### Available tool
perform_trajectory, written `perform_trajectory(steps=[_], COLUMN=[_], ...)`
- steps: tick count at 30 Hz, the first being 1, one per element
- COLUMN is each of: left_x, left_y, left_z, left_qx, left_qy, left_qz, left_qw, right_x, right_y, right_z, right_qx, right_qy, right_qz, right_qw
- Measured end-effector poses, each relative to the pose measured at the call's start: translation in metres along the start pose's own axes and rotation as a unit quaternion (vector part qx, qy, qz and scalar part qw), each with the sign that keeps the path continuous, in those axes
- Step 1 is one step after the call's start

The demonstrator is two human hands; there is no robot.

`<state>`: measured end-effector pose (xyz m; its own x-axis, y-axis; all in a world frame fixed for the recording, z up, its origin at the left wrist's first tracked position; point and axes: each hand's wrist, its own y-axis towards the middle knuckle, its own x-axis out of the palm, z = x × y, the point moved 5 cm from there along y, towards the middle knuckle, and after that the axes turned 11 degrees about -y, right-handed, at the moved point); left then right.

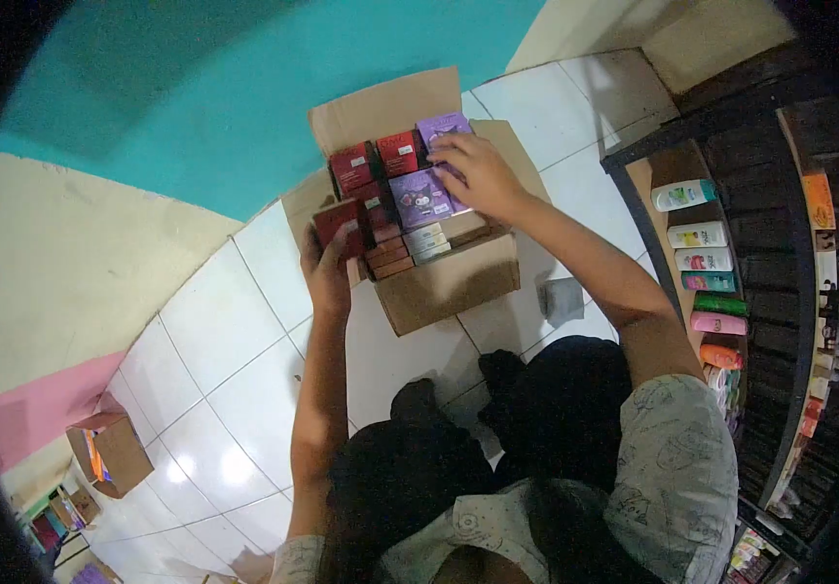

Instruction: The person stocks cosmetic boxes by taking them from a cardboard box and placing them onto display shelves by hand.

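An open cardboard box (451, 294) stands on the floor in front of me, packed with small cartons. My left hand (328, 273) grips a dark red carton (339, 226) at the box's left side, tilted above the other cartons. Over the right part of the box is my right hand (483, 175), its fingers apart and touching the purple cartons. One purple carton (419, 198) with a cartoon figure lies face up beside my thumb. Red cartons (398, 152) fill the left and back. Small whitish cartons (426, 239) sit near the front flap.
On the right, a dark-framed shelf (655, 229) holds several bottles (700, 235). A small brown box (113, 453) stands by the wall at lower left. White floor tiles (230, 292) surround the carton box, and a grey square piece (562, 300) lies on them.
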<state>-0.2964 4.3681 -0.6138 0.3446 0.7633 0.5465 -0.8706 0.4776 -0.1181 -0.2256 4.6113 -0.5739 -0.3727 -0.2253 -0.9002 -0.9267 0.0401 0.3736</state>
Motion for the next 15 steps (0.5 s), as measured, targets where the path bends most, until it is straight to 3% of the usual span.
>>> perform_trajectory(steps=[3, 5, 9, 15], left_x=[-0.019, -0.018, -0.006, 0.001], left_y=[-0.018, -0.028, -0.022, -0.018], left_z=[-0.013, -0.020, -0.030, -0.020], left_qx=[-0.044, -0.064, -0.087, -0.088], left_qy=[-0.031, -0.029, -0.037, 0.003], left_qz=[0.037, 0.064, 0.018, 0.013], left_qw=[0.998, 0.995, 0.995, 0.996], right_x=[-0.004, 0.001, 0.028, 0.044], right_y=[-0.020, -0.022, -0.025, -0.028], right_z=[-0.007, 0.003, 0.026, 0.022], right_qx=[-0.016, 0.032, 0.085, 0.121], right_qy=[-0.059, -0.086, -0.133, -0.187], right_qz=[0.017, 0.002, -0.080, -0.100], right_qw=[0.998, 0.996, 0.984, 0.970])
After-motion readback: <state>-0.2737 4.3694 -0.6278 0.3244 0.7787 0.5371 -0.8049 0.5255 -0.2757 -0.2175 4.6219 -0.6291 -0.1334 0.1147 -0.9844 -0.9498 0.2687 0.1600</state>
